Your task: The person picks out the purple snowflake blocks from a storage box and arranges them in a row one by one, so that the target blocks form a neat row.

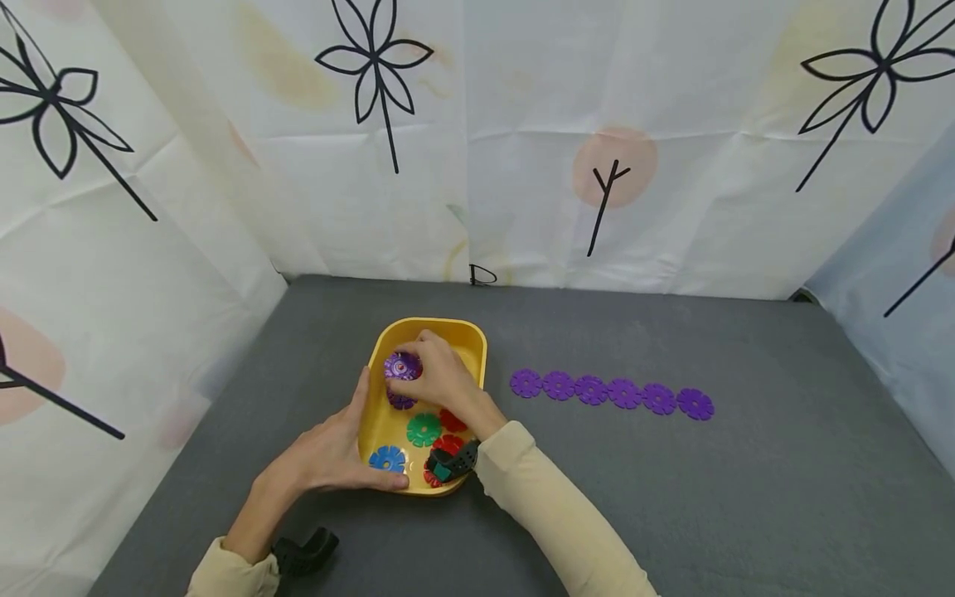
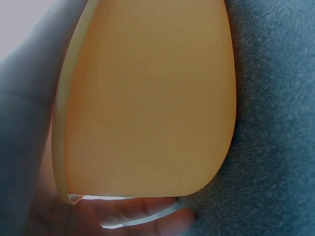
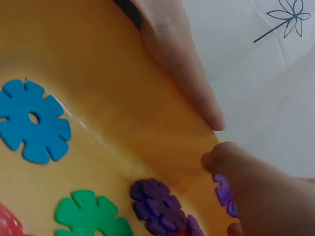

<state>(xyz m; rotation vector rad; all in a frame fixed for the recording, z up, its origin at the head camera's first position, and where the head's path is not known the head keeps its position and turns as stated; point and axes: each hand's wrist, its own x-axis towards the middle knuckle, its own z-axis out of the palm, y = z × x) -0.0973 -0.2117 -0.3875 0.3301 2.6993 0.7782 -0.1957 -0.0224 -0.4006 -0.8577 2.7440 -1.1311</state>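
A yellow tray (image 1: 472, 328) stands on the table, with my left hand (image 1: 324, 454) gripping its near left corner. That thumb lies on the front rim, and the fingers run along the outside of the left wall. Inside the tray's far left part, my right hand (image 1: 442, 377) pinches a purple flower-shaped interlocking disc (image 3: 225, 194) between thumb and fingers, which partly hide it. Below this hand lie more purple discs (image 3: 160, 205) in an overlapping pile. A green disc (image 1: 424, 429), a blue disc (image 1: 387, 458) and several red discs (image 1: 449, 446) are nearer the front.
To the right of the tray, several purple discs (image 1: 590, 390) form a row on the grey table (image 1: 746, 497). A black curved object (image 1: 306, 554) shows beside the left wrist. White patterned cloth (image 1: 522, 191) hangs behind the table and at both sides.
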